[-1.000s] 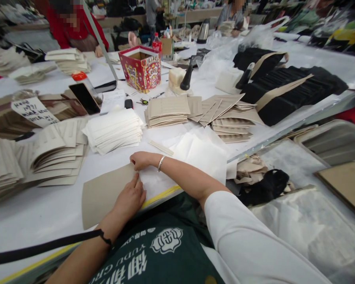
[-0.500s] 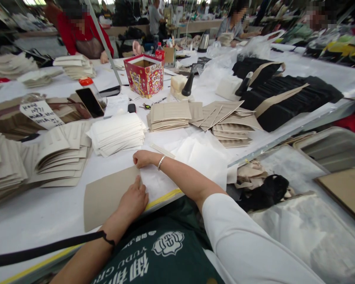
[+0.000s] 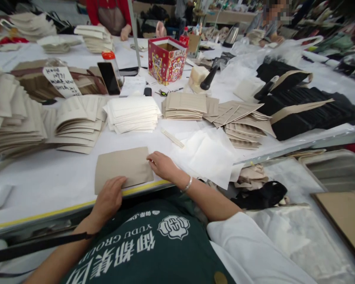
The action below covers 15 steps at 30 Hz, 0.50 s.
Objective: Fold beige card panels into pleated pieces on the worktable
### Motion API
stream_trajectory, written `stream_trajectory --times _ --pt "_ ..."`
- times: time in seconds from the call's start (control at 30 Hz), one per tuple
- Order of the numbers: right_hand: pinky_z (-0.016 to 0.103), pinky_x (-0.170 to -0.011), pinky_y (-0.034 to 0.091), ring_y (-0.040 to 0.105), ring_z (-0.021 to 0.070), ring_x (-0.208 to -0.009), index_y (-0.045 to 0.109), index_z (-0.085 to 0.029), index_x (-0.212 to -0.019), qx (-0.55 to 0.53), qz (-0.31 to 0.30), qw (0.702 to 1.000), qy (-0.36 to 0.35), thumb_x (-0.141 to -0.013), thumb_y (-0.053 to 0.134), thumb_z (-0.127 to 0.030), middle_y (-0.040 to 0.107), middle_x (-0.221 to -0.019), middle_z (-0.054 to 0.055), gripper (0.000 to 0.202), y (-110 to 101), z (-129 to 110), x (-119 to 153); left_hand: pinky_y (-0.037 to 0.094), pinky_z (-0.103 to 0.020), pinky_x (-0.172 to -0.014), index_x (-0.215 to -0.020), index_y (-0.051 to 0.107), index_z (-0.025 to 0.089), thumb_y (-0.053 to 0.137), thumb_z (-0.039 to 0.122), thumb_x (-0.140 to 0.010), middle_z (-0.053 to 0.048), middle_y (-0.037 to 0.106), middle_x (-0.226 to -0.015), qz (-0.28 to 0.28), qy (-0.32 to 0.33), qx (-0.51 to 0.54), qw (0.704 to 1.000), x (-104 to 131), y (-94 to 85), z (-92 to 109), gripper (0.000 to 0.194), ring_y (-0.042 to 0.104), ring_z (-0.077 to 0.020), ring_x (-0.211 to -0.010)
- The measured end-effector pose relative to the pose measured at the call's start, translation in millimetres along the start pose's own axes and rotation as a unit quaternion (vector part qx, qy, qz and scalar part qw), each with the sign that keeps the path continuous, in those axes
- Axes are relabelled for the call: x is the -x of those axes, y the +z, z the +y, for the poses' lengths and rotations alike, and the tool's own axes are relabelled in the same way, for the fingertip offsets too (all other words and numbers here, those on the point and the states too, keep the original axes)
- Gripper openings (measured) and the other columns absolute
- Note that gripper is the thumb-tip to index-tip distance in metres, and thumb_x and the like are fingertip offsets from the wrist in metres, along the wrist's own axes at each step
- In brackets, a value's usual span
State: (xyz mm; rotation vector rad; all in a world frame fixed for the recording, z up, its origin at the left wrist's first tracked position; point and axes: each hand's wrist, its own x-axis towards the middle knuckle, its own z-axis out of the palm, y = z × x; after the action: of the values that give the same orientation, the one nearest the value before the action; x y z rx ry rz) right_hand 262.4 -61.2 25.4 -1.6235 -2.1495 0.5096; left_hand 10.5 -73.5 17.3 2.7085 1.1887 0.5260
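Note:
A flat taupe panel [image 3: 122,165] of leather-like sheet lies on the white table near its front edge. My left hand [image 3: 110,197] rests on the panel's near edge, with its fingers stretched out flat. At the panel's right edge, my right hand [image 3: 162,165] has its fingertips drawn together in a pinch. Whatever may be between those fingertips is too small to make out. Beyond the right hand lie a narrow pale strip [image 3: 173,138] and thin white sheets [image 3: 207,152]. A stack of white pieces [image 3: 133,114] lies behind the panel.
Stacks of beige panels [image 3: 77,122] stand on the left, more taupe pieces [image 3: 185,105] at the back. A red box [image 3: 167,61], a phone [image 3: 109,79] and black bundles [image 3: 313,106] are farther off. A co-worker in red [image 3: 114,17] stands across the table.
My left hand has moved left along the panel's near edge, from pointing near its right side. My right hand has slid from the far right corner down the right edge. The view has shifted.

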Motion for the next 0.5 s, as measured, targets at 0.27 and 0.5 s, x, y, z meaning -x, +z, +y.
stream_trajectory --times 0.27,0.5 --pt "0.037 -0.087 0.038 0.046 0.0220 -0.102 0.056 -0.018 -0.121 0.081 -0.006 0.992 -0.095 -0.087 0.044 -0.011 0.058 -0.110 0.012 0.036 52.9 -26.7 63.2 0.044 -0.041 -0.085 -0.118 0.058 0.017 0.039 0.007 -0.080 -0.013 0.062 -0.109 -0.024 0.050 -0.093 0.994 28.5 18.4 11.7 0.044 0.054 -0.0257 -0.098" --pt "0.034 -0.085 0.037 0.045 0.0209 -0.099 0.054 -0.023 -0.125 0.097 -0.025 0.993 -0.064 -0.086 0.045 -0.011 0.057 -0.110 0.009 0.041 46.7 -30.5 57.0 0.043 -0.039 -0.080 -0.119 0.059 0.023 0.041 0.008 -0.080 -0.010 0.062 -0.105 -0.046 0.009 -0.086 0.995 21.1 16.2 14.5 0.045 0.054 -0.0249 -0.094"
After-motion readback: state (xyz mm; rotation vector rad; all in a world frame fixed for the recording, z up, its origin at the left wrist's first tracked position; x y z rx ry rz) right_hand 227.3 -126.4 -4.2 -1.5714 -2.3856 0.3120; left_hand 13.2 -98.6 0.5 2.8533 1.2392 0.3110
